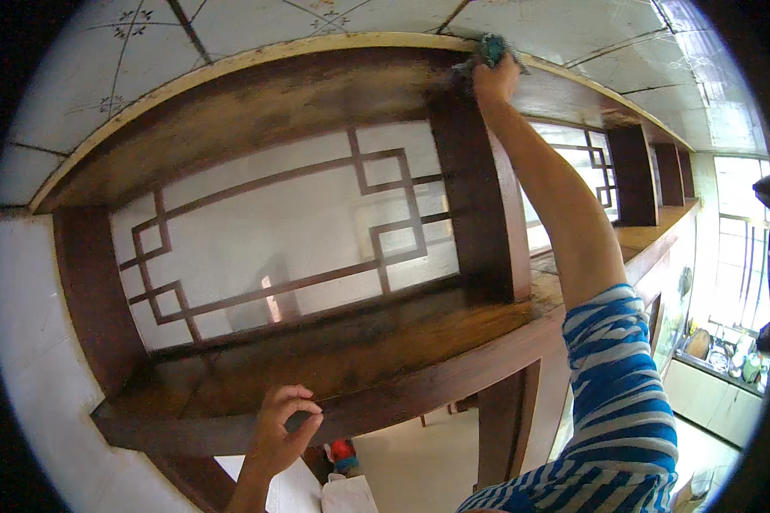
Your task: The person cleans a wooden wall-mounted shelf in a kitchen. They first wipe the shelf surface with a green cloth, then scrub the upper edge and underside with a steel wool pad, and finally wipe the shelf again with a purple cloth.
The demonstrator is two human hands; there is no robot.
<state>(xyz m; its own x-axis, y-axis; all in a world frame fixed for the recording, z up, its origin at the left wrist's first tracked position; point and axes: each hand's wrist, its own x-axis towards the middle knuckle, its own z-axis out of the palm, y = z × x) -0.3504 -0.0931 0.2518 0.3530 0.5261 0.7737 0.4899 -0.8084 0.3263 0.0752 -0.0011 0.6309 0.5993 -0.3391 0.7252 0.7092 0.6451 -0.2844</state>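
Observation:
My right arm reaches up to the top corner of a dark wooden shelf unit. There my right hand [497,80] grips a crumpled teal and grey cloth [493,49], blurred, against the pale upper edging strip [333,40] beside the tiled ceiling. Under it stands a dark upright divider [481,205]. Lower left, my left hand [285,423] is empty, its fingers curled and apart from the thumb. It is in front of the front edge of the wooden shelf board [333,346]; whether it touches the wood I cannot tell. Behind the shelf is a glass panel with wooden lattice [269,237].
Further shelf bays [635,176] run to the right. A kitchen counter [712,391] with dishes and bottles lies below a bright window [738,243]. Beneath the shelf, an opening shows pale floor [423,455], a red object [342,449] and a white piece of furniture [346,497].

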